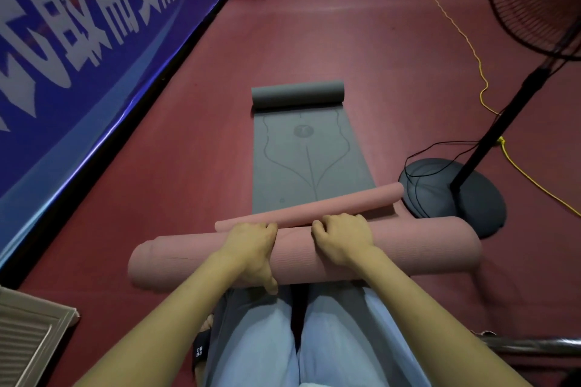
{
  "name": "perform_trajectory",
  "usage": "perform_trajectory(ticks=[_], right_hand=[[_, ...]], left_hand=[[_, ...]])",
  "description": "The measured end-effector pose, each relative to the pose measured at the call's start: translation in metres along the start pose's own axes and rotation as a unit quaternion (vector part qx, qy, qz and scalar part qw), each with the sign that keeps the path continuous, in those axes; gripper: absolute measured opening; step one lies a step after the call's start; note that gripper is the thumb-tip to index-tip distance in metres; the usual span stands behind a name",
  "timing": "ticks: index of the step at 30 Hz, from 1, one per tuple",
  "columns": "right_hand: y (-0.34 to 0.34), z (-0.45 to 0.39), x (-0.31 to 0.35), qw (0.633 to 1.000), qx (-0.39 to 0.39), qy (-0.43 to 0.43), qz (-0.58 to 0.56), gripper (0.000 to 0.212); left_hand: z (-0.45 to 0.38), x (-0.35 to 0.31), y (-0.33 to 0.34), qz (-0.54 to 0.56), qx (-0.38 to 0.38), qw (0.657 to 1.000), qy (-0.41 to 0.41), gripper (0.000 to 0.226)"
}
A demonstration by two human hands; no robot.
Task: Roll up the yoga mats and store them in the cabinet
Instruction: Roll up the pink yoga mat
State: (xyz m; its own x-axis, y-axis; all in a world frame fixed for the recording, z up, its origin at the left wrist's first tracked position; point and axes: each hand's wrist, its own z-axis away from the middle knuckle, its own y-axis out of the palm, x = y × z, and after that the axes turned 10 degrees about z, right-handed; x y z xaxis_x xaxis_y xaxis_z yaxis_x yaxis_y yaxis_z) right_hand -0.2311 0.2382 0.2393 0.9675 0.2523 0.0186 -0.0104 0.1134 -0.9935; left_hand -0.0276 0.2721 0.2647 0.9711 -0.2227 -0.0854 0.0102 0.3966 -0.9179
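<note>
Two hands are seen: one left hand (251, 248) and one right hand (342, 239). Two yoga mats are counted. One pink mat (424, 248) is found under both hands, rolled thick, with its far end curled into a thin roll just past the fingers. One grey mat (308, 166) is laid out beyond the hands, with one rolled end farthest away. One standing fan (456, 195) is seen to the right of the right hand. One yellow cord (471, 50) is seen near the fan. One blue banner (78, 41) is seen far to the left of the left hand.
</note>
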Motion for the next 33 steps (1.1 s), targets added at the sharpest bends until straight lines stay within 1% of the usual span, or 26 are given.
perform_trajectory(ticks=[4,9,12,15,17,18,20,22,23,24,25,26,28,30,33], right_hand=[[-0.014,-0.002,-0.004,0.998,0.052,0.002,-0.025,0.064],[-0.024,-0.003,-0.005,0.991,0.129,-0.010,-0.031,0.068],[-0.027,0.002,-0.004,0.986,0.164,-0.011,-0.026,0.070],[-0.031,0.007,-0.005,0.977,0.212,-0.020,-0.015,0.072],[-0.029,0.010,-0.006,0.971,0.239,-0.024,-0.009,0.073],[-0.027,0.011,-0.006,0.970,0.240,-0.024,-0.009,0.075],[-0.024,0.012,-0.009,0.975,0.219,-0.019,-0.013,0.077],[-0.020,0.011,-0.011,0.987,0.156,-0.011,-0.027,0.073],[-0.018,0.011,-0.011,0.993,0.111,-0.010,-0.030,0.068],[-0.016,0.011,-0.010,0.997,0.066,-0.013,-0.028,0.061],[-0.014,0.012,-0.009,0.999,0.032,-0.020,-0.020,0.056],[-0.014,0.012,-0.008,0.999,0.013,-0.029,-0.011,0.053],[-0.012,0.014,-0.007,0.999,0.009,-0.044,0.006,0.055],[-0.008,0.015,-0.012,0.999,0.013,-0.049,0.003,0.058],[-0.003,0.014,-0.020,0.998,-0.014,-0.051,0.026,0.058]], left_hand=[[0.003,0.001,-0.010,-0.007,0.000,1.000,0.008,0.092],[0.008,-0.001,-0.017,0.011,0.050,0.999,0.010,0.093],[0.014,-0.003,-0.024,0.050,0.097,0.994,0.012,0.092],[0.016,0.000,-0.026,0.133,0.158,0.978,0.004,0.089],[0.014,0.002,-0.025,0.157,0.183,0.971,0.004,0.086],[0.012,0.002,-0.024,0.160,0.188,0.969,0.003,0.085],[0.008,0.003,-0.023,0.167,0.184,0.969,0.005,0.083],[0.006,0.007,-0.018,0.199,0.171,0.965,0.000,0.088],[0.004,0.011,-0.016,0.222,0.161,0.962,-0.001,0.098],[0.004,0.015,-0.013,0.247,0.146,0.958,0.001,0.115],[0.002,0.020,-0.009,0.272,0.130,0.954,0.004,0.129],[0.001,0.024,-0.007,0.297,0.116,0.948,0.009,0.136],[-0.003,0.029,-0.006,0.343,0.092,0.935,0.023,0.138],[-0.009,0.034,-0.006,0.366,0.067,0.928,0.033,0.134],[-0.013,0.044,-0.001,0.378,0.002,0.925,0.026,0.116]])
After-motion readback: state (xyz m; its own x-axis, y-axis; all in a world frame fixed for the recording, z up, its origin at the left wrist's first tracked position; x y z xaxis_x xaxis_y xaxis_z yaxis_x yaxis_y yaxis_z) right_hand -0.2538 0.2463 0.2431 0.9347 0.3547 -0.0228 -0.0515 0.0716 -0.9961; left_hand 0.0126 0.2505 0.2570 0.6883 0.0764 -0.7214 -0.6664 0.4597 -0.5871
